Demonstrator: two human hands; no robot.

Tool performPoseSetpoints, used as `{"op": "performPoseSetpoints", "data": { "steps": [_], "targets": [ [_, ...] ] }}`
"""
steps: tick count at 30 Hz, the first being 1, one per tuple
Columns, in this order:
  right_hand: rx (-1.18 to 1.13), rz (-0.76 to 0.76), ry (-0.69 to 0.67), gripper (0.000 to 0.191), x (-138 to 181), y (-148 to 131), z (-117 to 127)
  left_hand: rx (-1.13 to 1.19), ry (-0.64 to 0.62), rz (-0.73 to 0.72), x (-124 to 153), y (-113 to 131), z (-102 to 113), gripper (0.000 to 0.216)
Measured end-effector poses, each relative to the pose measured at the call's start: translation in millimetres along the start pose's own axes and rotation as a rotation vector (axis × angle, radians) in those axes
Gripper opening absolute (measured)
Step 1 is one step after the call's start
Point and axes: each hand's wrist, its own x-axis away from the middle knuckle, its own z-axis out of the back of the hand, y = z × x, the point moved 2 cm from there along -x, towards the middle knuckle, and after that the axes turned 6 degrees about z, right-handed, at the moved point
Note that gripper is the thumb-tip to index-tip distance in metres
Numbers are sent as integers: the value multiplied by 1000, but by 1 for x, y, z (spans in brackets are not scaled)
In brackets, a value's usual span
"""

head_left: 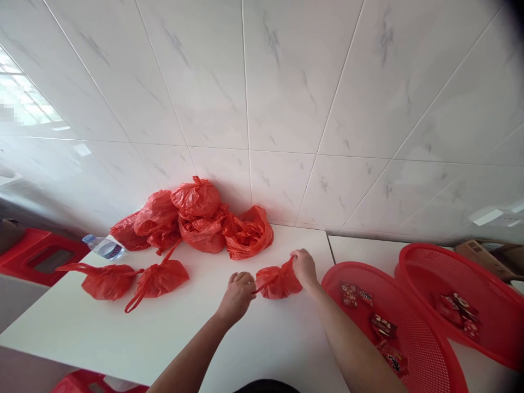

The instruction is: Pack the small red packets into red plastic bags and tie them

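Observation:
A small filled red plastic bag [276, 283] rests on the white table [176, 333] between my hands. My left hand [238, 295] is closed on one twisted handle at the bag's left side. On the right, my right hand [304, 267] pinches the other handle and pulls it upward. What the bag contains is hidden. Two more red bags, a left one [108, 282] and a right one [162, 278], lie to the left with their loose handles sticking out.
Several red bags [200, 232] are heaped against the tiled wall [282, 109]. A plastic bottle [104, 247] lies beside them. At right stand two red baskets, one near [421, 322] and one farther [491, 295], holding small wrapped packets [383, 326]. Red stools [41, 254] flank the table's left side.

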Motion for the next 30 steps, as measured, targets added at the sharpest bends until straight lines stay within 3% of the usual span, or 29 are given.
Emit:
{"op": "performPoseSetpoints", "data": {
  "steps": [3,5,8,12,14,16,19,24,27,30],
  "targets": [
    [64,-23,32,28,-1,17,12,-30,-120,195,23,-30,-4,13],
    [71,-31,-4,29,2,21,17,50,-146,234,26,-36,-7,16],
    [68,-35,-36,37,10,19,27,162,-70,192,8,-20,-16,61],
    [-28,-73,6,46,38,31,56,102,-53,171,-30,16,-44,76],
    [-160,-146,27,49,58,48,75,54,-121,212,-42,23,-56,70],
    [-251,-244,59,51,80,70,97,31,-159,271,-47,20,-58,45],
    [-246,-373,157,52,115,104,136,3,-94,355,-40,-2,-33,30],
    [-213,-559,325,45,157,151,196,-88,10,501,-5,-64,47,26],
    [-191,-551,391,35,164,162,211,-212,99,654,10,-96,89,28],
    [-203,-546,381,31,158,159,206,-318,297,645,-2,-98,110,36]
  ]
}}
